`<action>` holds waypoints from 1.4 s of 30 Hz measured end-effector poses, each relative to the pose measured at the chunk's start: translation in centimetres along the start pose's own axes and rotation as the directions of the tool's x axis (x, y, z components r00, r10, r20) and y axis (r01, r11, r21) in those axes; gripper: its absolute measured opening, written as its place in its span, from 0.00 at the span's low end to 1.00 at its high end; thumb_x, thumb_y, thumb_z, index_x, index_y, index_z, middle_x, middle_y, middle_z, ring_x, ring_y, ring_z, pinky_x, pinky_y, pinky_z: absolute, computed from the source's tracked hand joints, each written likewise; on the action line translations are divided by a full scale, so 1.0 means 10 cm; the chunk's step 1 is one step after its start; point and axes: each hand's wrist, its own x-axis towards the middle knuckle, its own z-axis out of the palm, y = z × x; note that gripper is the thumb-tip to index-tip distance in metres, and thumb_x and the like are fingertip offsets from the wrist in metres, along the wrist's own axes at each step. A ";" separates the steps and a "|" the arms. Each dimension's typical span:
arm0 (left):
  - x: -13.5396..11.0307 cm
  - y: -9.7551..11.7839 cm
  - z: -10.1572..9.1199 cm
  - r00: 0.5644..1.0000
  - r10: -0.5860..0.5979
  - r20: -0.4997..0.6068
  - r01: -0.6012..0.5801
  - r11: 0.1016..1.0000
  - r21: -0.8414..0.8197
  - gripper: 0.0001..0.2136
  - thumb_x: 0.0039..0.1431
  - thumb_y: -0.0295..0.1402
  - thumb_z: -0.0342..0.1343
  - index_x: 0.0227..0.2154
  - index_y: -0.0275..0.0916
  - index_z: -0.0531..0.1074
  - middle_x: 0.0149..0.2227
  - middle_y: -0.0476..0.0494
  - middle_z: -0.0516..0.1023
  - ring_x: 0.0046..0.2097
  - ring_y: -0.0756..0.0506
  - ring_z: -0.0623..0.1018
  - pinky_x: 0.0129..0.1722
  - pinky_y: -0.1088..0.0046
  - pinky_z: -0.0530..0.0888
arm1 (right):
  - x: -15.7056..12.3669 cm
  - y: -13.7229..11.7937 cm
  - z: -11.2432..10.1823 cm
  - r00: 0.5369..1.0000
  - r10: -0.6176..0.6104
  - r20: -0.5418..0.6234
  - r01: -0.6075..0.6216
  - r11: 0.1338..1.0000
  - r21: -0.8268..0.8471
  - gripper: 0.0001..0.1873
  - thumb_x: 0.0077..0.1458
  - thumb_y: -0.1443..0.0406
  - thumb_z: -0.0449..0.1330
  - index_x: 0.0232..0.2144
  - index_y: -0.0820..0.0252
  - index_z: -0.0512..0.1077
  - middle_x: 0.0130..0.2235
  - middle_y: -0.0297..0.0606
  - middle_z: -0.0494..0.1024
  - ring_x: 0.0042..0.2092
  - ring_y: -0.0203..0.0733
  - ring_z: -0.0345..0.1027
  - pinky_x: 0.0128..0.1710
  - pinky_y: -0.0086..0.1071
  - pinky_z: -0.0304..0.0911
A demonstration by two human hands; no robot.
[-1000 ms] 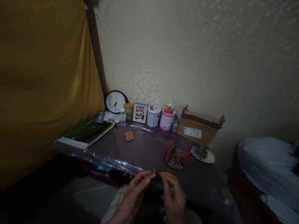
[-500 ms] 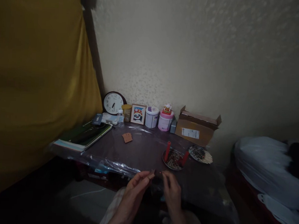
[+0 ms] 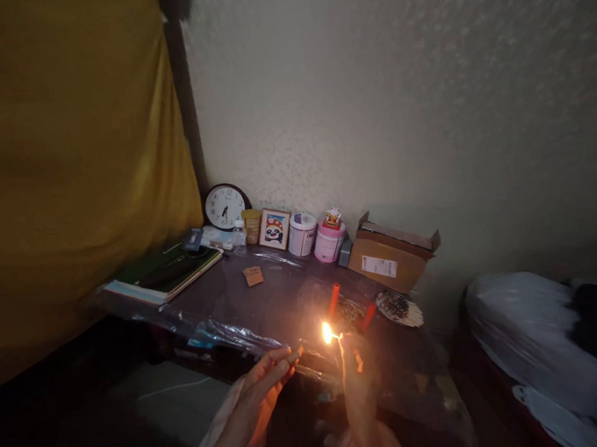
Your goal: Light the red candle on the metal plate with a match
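A burning match (image 3: 337,336) is pinched in my right hand (image 3: 357,370), its bright flame pointing left. My left hand (image 3: 264,388), a little lower and to the left, is closed on a small matchbox (image 3: 294,357), mostly covered by the fingers. Just beyond the flame, an unlit red candle (image 3: 334,299) stands upright. Another red candle (image 3: 368,315) leans to the right behind my right hand. Both are at a round plate (image 3: 350,304) that my right hand partly hides. A second plate (image 3: 380,298) beside it bears many matchsticks (image 3: 410,314).
A small brown card-like packet (image 3: 253,276) lies on the plastic-covered table (image 3: 284,299). Along the wall stand a clock (image 3: 225,208), a panda picture (image 3: 274,229), two tins (image 3: 302,236) and a cardboard box (image 3: 389,258). Books (image 3: 163,273) lie at left, near a yellow curtain (image 3: 83,139).
The match has caught fire, and its glow lights the hands and table. My right hand has moved right and slightly up, away from the matchbox. My left hand has shifted slightly left and down.
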 end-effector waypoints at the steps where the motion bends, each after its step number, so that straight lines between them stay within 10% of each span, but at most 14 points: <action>1: 0.00 0.00 -0.02 0.999 0.001 0.038 -0.002 1.000 0.029 0.08 0.44 0.32 0.66 0.31 0.40 0.78 0.39 0.42 0.81 0.47 0.39 0.76 0.49 0.63 0.70 | 0.01 -0.01 0.00 1.000 -0.002 -0.013 0.002 1.000 0.000 0.12 0.52 0.55 0.60 0.27 0.57 0.75 0.29 0.37 0.79 0.33 0.42 0.72 0.36 0.35 0.69; 42: 0.00 -0.10 -0.28 0.990 0.035 0.135 -0.047 0.995 0.088 0.09 0.49 0.34 0.63 0.35 0.40 0.79 0.37 0.44 0.83 0.44 0.44 0.77 0.49 0.71 0.68 | 0.14 -0.25 -0.12 0.958 0.281 -0.066 -0.269 0.952 0.145 0.13 0.49 0.53 0.61 0.27 0.57 0.75 0.30 0.34 0.78 0.36 0.44 0.71 0.38 0.35 0.65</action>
